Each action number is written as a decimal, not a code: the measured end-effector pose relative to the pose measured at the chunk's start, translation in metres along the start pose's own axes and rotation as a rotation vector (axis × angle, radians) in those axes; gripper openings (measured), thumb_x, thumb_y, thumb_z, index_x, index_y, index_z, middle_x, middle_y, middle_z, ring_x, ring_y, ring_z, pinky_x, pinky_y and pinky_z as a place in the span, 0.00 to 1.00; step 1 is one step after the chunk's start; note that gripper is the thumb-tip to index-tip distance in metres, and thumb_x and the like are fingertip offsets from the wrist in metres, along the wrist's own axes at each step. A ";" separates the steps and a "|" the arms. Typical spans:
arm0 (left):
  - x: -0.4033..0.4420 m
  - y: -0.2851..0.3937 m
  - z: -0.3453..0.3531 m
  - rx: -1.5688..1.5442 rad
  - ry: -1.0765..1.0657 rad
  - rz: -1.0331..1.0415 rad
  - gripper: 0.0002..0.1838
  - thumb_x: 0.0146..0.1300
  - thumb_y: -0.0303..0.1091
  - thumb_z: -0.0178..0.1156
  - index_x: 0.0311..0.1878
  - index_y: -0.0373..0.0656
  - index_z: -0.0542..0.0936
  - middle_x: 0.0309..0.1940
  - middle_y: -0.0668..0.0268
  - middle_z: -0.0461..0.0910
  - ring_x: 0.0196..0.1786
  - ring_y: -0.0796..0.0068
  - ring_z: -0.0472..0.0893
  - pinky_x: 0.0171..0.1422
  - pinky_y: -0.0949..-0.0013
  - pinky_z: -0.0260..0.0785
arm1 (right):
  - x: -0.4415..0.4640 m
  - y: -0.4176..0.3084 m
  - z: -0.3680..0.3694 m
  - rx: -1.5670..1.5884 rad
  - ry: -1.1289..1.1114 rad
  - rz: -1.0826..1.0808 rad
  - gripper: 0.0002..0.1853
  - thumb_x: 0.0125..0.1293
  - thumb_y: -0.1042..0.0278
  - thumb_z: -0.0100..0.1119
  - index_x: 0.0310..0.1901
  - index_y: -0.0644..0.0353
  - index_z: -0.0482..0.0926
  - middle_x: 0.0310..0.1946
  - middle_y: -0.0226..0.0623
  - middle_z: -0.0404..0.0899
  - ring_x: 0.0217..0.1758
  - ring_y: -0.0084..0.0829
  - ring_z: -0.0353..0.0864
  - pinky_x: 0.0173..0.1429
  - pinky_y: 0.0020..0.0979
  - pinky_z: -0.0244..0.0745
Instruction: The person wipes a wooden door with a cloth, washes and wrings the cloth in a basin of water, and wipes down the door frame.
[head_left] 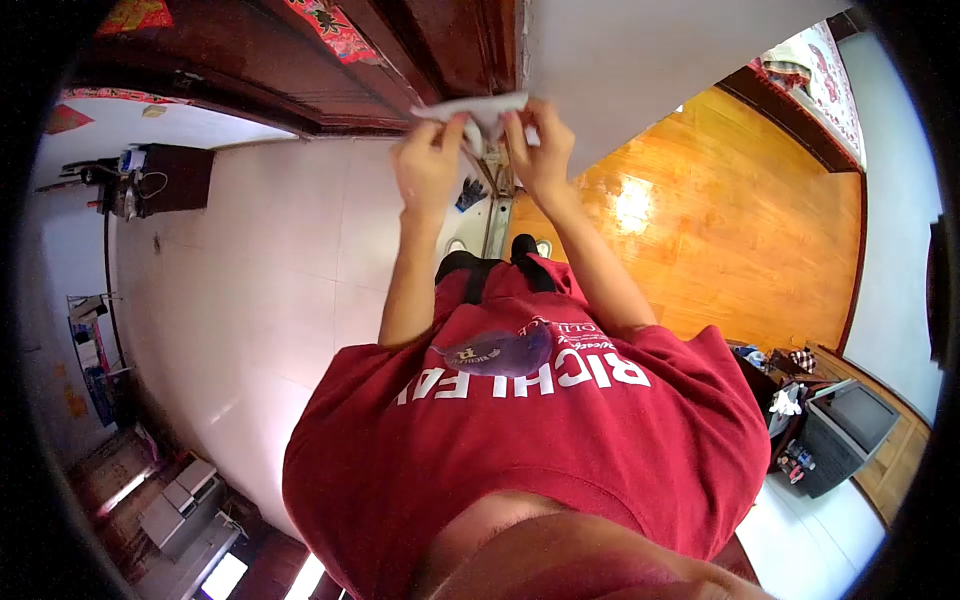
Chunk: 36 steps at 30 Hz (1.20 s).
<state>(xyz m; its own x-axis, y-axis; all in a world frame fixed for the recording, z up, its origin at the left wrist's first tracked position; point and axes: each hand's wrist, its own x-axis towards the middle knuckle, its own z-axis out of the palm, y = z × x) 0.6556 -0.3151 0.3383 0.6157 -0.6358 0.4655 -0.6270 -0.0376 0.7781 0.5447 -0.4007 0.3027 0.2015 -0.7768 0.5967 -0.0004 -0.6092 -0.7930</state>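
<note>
A thin, folded white cloth (478,106) is stretched between my two hands in front of a dark red wooden door (375,100); whether it is fabric or paper is hard to tell. My left hand (428,165) is closed on the cloth's left part, thumb pressed to the fingers. On the other side, my right hand (543,150) pinches its right end. Part of the cloth hangs down between the hands, over the door-frame edge. Below them on the floor, near my feet, lies a dark glove (470,194).
A white wall (620,70) stands right of the door frame. Orange wooden floor (700,240) spreads to the right, pale tiles (270,240) to the left. Beyond are a dark cabinet (180,178) and an old television (850,430). Red paper decorations (335,30) hang on the door.
</note>
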 end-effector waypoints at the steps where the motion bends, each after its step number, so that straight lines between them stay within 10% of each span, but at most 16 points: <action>1: -0.010 -0.018 0.008 0.046 -0.070 -0.019 0.16 0.57 0.35 0.64 0.22 0.32 0.77 0.17 0.55 0.78 0.19 0.61 0.78 0.25 0.64 0.66 | -0.018 0.021 0.003 -0.007 0.009 -0.006 0.07 0.60 0.75 0.61 0.38 0.64 0.73 0.22 0.44 0.78 0.22 0.36 0.79 0.28 0.32 0.72; 3: -0.033 -0.064 0.028 -0.010 -0.219 -0.152 0.17 0.57 0.36 0.63 0.22 0.31 0.77 0.18 0.51 0.77 0.21 0.54 0.77 0.27 0.61 0.66 | -0.055 0.052 0.004 0.068 -0.108 0.302 0.07 0.62 0.73 0.58 0.39 0.65 0.72 0.25 0.47 0.79 0.26 0.41 0.81 0.31 0.35 0.73; 19: 0.016 -0.016 0.000 -0.079 -0.184 0.215 0.10 0.54 0.30 0.67 0.22 0.35 0.79 0.18 0.55 0.77 0.22 0.58 0.78 0.25 0.64 0.67 | -0.007 -0.030 0.012 -0.223 0.126 0.121 0.14 0.58 0.70 0.66 0.39 0.67 0.70 0.24 0.40 0.78 0.27 0.27 0.78 0.33 0.28 0.72; 27: -0.023 -0.108 0.044 -0.075 -0.434 0.156 0.15 0.55 0.37 0.66 0.24 0.33 0.80 0.21 0.52 0.80 0.24 0.54 0.80 0.29 0.60 0.70 | -0.079 0.047 0.029 -0.267 0.195 0.275 0.10 0.59 0.73 0.61 0.37 0.65 0.70 0.25 0.47 0.75 0.26 0.43 0.76 0.31 0.34 0.71; 32: -0.021 -0.110 0.044 -0.028 -0.640 -0.033 0.17 0.58 0.43 0.63 0.27 0.35 0.82 0.19 0.50 0.76 0.21 0.58 0.79 0.26 0.61 0.65 | -0.095 0.062 0.038 -0.382 0.188 0.326 0.10 0.62 0.73 0.58 0.44 0.65 0.71 0.31 0.44 0.81 0.35 0.36 0.84 0.37 0.34 0.75; 36: 0.006 -0.076 0.029 -0.045 -0.509 0.204 0.18 0.60 0.40 0.61 0.20 0.37 0.80 0.14 0.57 0.76 0.16 0.60 0.76 0.24 0.63 0.65 | -0.064 0.032 0.040 -0.267 0.366 0.293 0.10 0.59 0.73 0.61 0.37 0.65 0.70 0.26 0.47 0.75 0.26 0.41 0.74 0.33 0.34 0.71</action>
<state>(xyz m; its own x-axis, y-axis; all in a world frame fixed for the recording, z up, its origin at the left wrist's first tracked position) 0.6924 -0.3385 0.2696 0.1685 -0.9199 0.3542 -0.6816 0.1509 0.7160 0.5713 -0.3642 0.2341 -0.1993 -0.8960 0.3969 -0.2643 -0.3408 -0.9022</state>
